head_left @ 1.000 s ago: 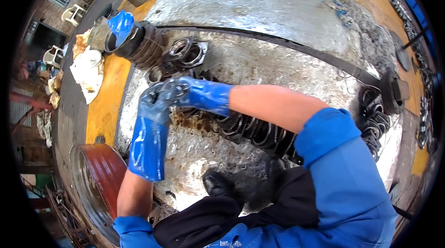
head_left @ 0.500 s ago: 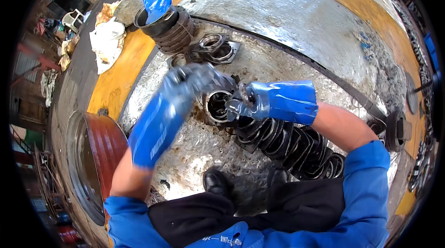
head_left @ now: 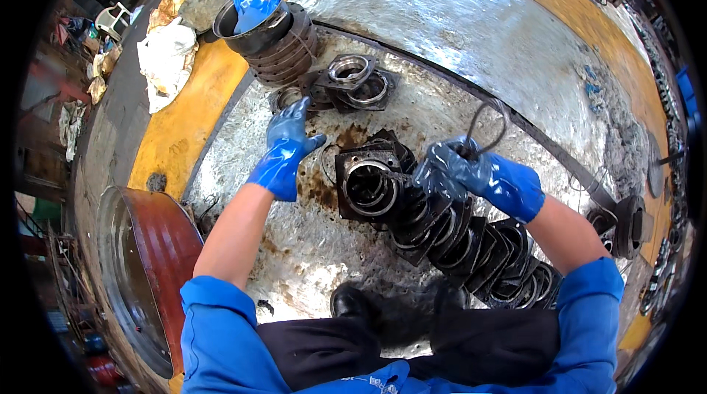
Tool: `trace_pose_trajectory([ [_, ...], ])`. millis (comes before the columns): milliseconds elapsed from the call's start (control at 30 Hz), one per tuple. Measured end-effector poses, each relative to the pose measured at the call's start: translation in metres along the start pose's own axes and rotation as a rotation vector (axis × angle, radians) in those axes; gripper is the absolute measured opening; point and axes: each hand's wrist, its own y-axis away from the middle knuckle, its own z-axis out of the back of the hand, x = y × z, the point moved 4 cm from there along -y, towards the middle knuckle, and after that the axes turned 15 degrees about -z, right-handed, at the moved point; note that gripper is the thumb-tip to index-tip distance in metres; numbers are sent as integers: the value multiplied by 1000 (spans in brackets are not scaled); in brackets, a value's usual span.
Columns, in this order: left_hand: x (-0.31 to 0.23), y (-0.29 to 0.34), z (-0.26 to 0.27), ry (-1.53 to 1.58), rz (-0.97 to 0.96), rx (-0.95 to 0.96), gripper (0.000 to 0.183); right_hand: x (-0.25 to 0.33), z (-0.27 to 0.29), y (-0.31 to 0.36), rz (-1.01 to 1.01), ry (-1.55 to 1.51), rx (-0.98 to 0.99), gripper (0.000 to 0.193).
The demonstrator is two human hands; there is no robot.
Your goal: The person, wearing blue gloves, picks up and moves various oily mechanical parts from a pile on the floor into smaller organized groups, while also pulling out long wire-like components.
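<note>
Gloved in blue, my right hand [head_left: 458, 173] is closed around a thin dark ring [head_left: 506, 123], whose loop rises above the fingers. It hovers beside the front of a row of greasy black metal housings [head_left: 471, 243]. The nearest housing [head_left: 368, 188] has a square flange and a round bore, with curved edges visible inside. A dark narrow piece by my right fingertips overlaps that bore; whether I hold it is unclear. My left hand [head_left: 289, 136], also gloved, has its fingers spread and nothing in them. It is above the floor, left of the housing and just below another group of flanged rings.
Flanged ring parts [head_left: 350, 74] lie ahead, beside a stack of round parts topped by a dark bowl [head_left: 254, 39] with blue plastic. A red-brown drum [head_left: 166, 247] stands at left. White cloth [head_left: 168, 62] lies on the yellow floor strip. A metal strip crosses the floor at right.
My hands have moved apart. The left, blurred and near the bore before, is now open farther left. My right hand has moved right, and the thin ring's loop now shows above it.
</note>
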Motion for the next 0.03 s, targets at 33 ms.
trace_pose_trajectory([
  [33,-1,-13,4,-60,-46,-10,104,4,3,-6,-1,7,1,51],
])
